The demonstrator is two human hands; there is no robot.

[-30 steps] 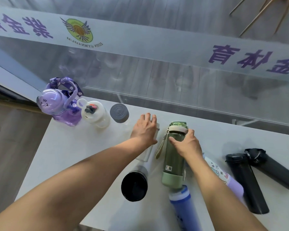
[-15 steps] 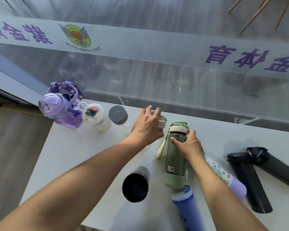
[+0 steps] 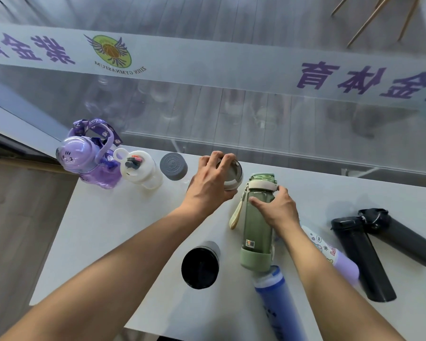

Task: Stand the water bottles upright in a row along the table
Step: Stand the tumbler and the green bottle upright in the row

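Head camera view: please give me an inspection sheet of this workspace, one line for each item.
Surface: white table, its far edge against a glass wall.
Job's things: purple bottle, white bottle and grey-capped bottle upright in a row at the far left; black bottle upright nearer; green bottle, blue bottle, patterned lilac bottle and two black flasks lying down.
Clutter: nothing seen.
Grippers: left hand fingers closed on a beige-lidded bottle; right hand gripping the green bottle.
Cables: nothing seen.
Surroundings: glass wall with a printed banner, wooden floor behind.
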